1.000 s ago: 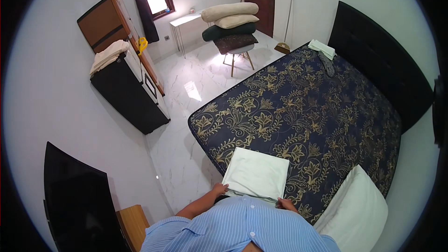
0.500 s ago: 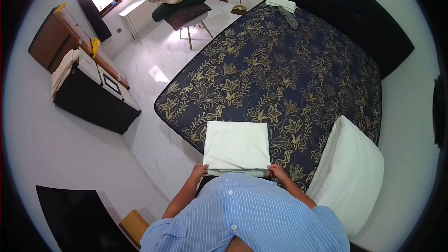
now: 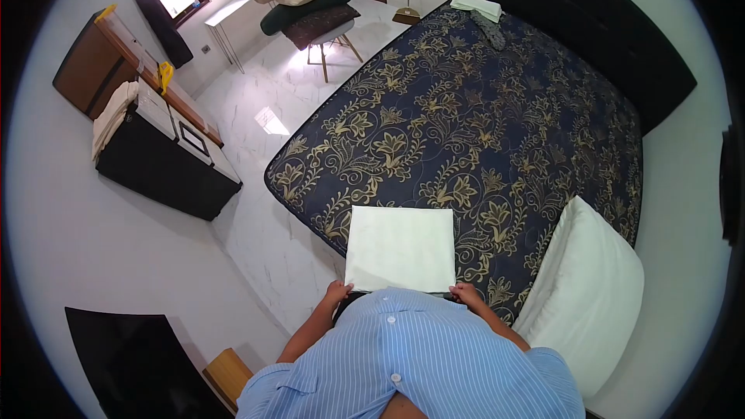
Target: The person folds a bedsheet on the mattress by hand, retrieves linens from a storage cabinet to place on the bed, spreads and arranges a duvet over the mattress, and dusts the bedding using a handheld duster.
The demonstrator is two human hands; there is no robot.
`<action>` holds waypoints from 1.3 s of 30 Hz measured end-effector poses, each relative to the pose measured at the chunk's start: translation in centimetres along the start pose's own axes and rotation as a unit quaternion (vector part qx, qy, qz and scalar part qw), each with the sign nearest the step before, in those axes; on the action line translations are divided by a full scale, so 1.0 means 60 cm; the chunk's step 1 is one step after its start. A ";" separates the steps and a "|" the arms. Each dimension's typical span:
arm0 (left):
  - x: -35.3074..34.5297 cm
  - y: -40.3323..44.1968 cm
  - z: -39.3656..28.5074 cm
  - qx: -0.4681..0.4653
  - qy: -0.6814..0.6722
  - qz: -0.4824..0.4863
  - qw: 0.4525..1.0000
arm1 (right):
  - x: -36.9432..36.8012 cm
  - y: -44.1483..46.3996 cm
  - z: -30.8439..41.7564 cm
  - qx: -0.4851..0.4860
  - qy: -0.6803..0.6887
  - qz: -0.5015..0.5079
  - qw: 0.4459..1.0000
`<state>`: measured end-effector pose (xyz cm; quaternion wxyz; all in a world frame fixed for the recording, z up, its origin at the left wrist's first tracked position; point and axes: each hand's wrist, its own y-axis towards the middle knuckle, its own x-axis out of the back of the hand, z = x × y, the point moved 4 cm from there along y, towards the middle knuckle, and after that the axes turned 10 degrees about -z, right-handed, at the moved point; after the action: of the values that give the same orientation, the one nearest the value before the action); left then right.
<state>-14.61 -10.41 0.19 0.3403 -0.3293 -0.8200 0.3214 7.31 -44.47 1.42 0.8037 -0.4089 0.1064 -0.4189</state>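
A white sheet, folded into a neat square, lies on the near edge of the dark blue mattress with its gold flower pattern. At the sheet's near left corner, my left hand pinches the cloth edge between thumb and fingers. Its near right corner is gripped by my right hand in the same way. My striped shirt hides the middle of the near edge.
A white pillow or folded duvet leans at the bed's right side. Small folded white cloths lie by the black headboard. Cushions are stacked on a chair. A black storage box stands left, and a black screen is lower left.
The near edge of the folded sheet, which showed a layered fold, now lies smooth under my hands. Both hands have drawn slightly closer to my body; the whole view has shifted a little.
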 end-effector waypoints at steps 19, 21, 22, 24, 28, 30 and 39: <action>-0.001 -0.021 -0.013 0.103 -0.004 0.033 0.994 | 0.003 0.061 -0.025 -0.008 -0.020 -0.097 0.995; -0.008 -0.039 -0.025 0.106 -0.028 0.070 0.992 | 0.000 0.052 -0.020 -0.061 0.033 -0.072 0.995; -0.009 -0.041 -0.033 0.106 -0.035 0.088 0.990 | -0.005 0.042 -0.011 -0.087 0.064 -0.059 0.992; -0.001 -0.026 -0.030 0.105 -0.030 0.072 0.991 | -0.006 0.023 0.018 -0.105 0.080 -0.046 0.990; -0.012 0.020 0.001 0.117 -0.051 0.069 0.989 | 0.000 0.019 0.021 -0.152 0.135 -0.002 0.979; -0.011 0.023 0.002 0.121 -0.072 0.105 0.984 | -0.016 0.031 0.018 -0.164 0.225 0.044 0.960; 0.005 0.013 -0.176 0.007 -0.182 0.088 0.979 | 0.003 0.051 0.172 0.015 0.222 0.034 0.974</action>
<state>-6.40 -6.52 5.63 0.1583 -0.3336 -0.8337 0.4106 14.48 -37.77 5.79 0.7799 -0.2899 0.2901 -0.4729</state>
